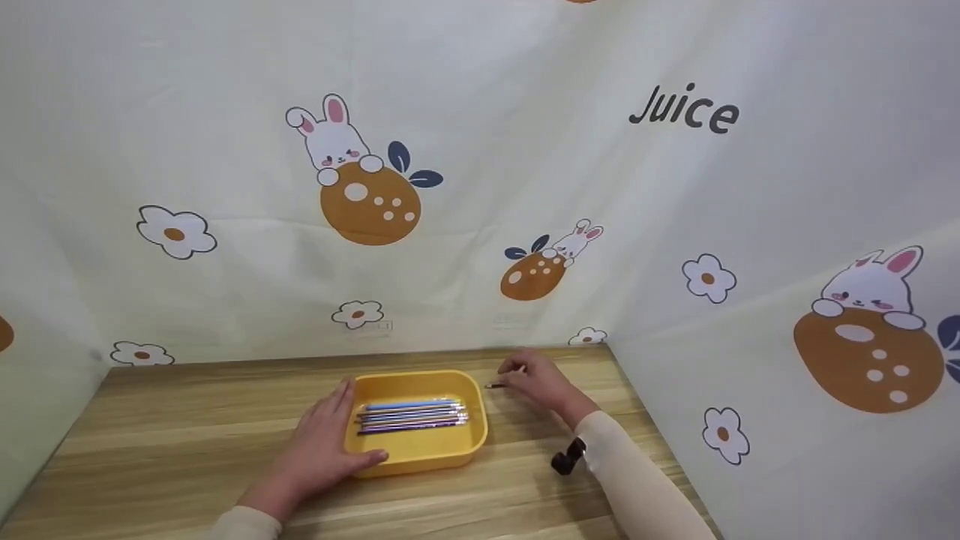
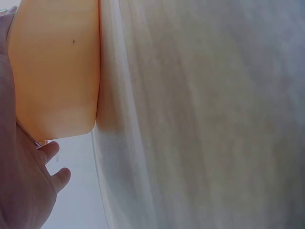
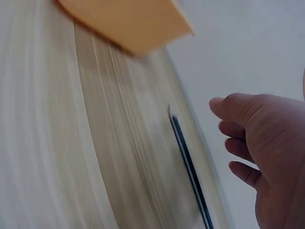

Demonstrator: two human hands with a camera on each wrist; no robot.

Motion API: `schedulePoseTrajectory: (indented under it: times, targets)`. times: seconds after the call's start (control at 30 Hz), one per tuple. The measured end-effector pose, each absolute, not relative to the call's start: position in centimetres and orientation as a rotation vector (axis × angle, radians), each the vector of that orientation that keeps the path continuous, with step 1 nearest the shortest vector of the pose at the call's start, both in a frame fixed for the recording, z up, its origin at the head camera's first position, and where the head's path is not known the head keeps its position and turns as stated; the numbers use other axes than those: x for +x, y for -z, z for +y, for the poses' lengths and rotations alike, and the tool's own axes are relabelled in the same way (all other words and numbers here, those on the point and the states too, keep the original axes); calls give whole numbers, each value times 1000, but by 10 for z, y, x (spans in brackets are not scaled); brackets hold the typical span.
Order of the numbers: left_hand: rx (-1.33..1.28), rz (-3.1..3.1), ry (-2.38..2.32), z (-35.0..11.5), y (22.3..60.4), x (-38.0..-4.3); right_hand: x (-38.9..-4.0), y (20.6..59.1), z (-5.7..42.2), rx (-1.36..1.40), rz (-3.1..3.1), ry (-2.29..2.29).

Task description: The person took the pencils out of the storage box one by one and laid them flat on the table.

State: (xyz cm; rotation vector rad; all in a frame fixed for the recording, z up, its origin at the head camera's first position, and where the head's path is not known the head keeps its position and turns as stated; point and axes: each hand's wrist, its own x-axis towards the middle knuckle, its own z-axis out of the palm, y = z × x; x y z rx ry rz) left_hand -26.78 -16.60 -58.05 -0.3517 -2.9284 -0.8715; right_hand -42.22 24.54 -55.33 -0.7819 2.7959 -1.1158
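A yellow plastic bin (image 1: 420, 457) sits on the table, several slim pencils (image 1: 412, 416) lying side by side in it. My left hand (image 1: 319, 439) holds the bin's left end, thumb over the front rim and fingers along the left wall. In the left wrist view two fingertips (image 2: 59, 176) hang past the bin's corner. Right of the bin, a dark pencil (image 3: 190, 174) lies on the table with its sharpened tip toward the bin. My right hand (image 1: 540, 382) is over this pencil, fingers loosely bent; in the right wrist view its fingertips stand apart from the pencil.
A pale printed cloth (image 1: 480, 165) with rabbits and flowers walls in the wood-grain table (image 1: 187, 420) at the back and both sides. A small black device (image 1: 568, 457) sits at the right wrist. The back cloth hangs close behind the bin and right hand.
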Motion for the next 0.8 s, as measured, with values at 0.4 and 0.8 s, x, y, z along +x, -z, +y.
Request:
schedulePoseTrajectory:
  times: [0.4, 0.8]
  targets:
    - [-397, -2884, 859, -165, 579, -266, -390, 535, 187, -1133, 2806, 1157]
    - [-386, -2899, 853, -167, 579, -269, -367, 528, 140, -1179, 2689, 845]
